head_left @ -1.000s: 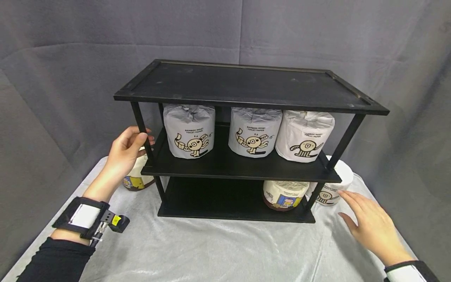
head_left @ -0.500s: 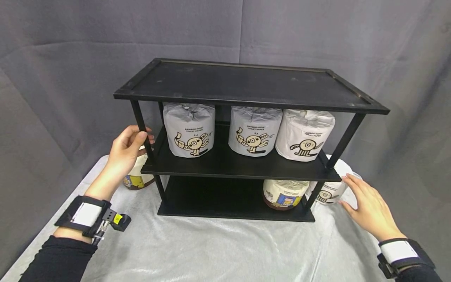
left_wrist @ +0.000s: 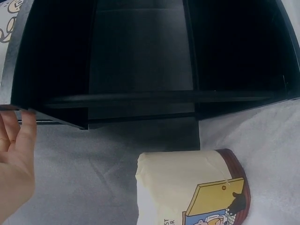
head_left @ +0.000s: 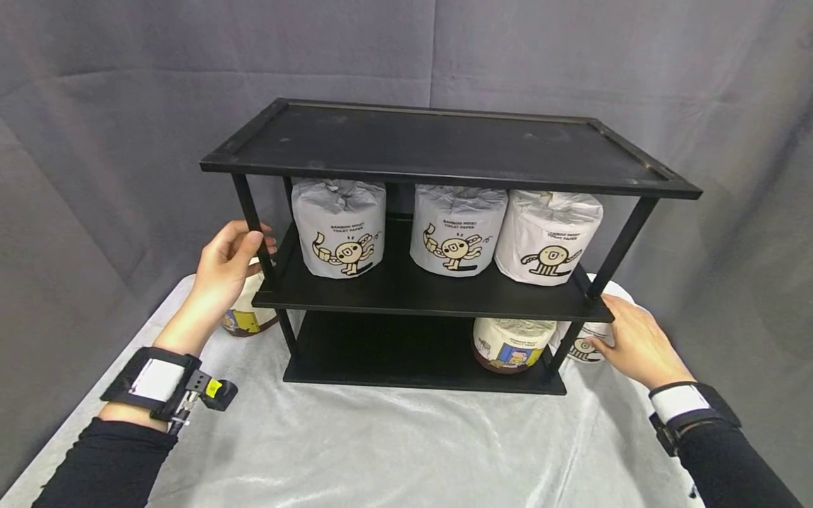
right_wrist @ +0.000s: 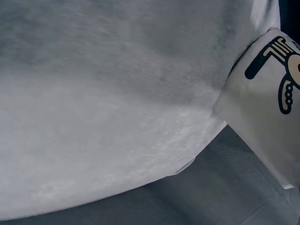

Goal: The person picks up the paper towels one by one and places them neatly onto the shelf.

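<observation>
My left hand (head_left: 229, 257) grips the left front post (head_left: 249, 208) of a black shelf rack (head_left: 419, 307), thumb in front. A cream toilet roll with a cartoon wrapper (left_wrist: 197, 183) stands on the cloth beyond that end. At the other end my right hand (head_left: 635, 342) reaches to a white-wrapped toilet roll (head_left: 584, 347) behind the right post. Its thumb lies over the roll's front, while the fingertips are partly hidden near the middle shelf's corner. In the right wrist view, this white roll (right_wrist: 260, 101) shows at the right edge; the hand does not.
On the middle shelf stand three white toilet rolls: left (head_left: 339, 229), centre (head_left: 459, 231) and right (head_left: 549, 238). A cream cartoon roll (head_left: 511, 346) sits at the bottom shelf's right end. Light grey cloth (head_left: 406, 444) covers the table; grey curtain (head_left: 381, 49) hangs behind.
My right hand has moved left and slightly up to the white roll beside the rack, its thumb now over it. My left hand keeps its grip on the post. The view has shifted slightly.
</observation>
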The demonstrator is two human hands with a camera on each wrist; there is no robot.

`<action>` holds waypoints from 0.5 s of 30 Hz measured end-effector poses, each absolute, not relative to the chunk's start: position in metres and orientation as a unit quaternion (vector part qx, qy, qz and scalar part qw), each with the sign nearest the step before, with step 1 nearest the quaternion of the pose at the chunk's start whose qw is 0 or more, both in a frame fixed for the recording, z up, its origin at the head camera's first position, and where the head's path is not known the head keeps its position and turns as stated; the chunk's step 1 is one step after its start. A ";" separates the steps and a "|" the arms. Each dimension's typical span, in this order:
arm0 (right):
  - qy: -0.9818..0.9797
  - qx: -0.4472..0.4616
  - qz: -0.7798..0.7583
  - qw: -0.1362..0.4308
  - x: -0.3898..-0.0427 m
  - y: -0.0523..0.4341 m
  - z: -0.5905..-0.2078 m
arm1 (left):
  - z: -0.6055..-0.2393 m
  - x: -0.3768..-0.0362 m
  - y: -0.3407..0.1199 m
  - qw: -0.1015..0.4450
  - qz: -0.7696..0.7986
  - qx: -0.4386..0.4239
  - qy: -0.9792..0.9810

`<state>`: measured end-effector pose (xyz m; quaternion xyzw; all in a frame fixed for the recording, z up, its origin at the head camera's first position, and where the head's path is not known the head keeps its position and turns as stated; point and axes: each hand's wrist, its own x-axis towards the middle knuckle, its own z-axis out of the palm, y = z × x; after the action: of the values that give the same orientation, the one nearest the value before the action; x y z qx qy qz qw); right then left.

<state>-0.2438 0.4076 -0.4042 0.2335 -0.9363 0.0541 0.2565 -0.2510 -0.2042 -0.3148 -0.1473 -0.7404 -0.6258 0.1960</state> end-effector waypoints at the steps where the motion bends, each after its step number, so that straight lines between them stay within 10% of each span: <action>1: -0.936 0.236 0.052 0.255 -0.246 0.406 -0.403 | -0.315 -0.251 -0.204 0.196 -0.626 -0.146 -0.741; 15: -0.940 0.245 0.018 0.238 -0.246 0.406 -0.406 | -0.316 -0.252 -0.204 0.194 -0.632 -0.143 -0.737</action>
<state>-0.2465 0.4058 -0.4055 0.2447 -0.9398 0.0185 0.2380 -0.2520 -0.2043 -0.3163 -0.1431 -0.7368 -0.6317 0.1940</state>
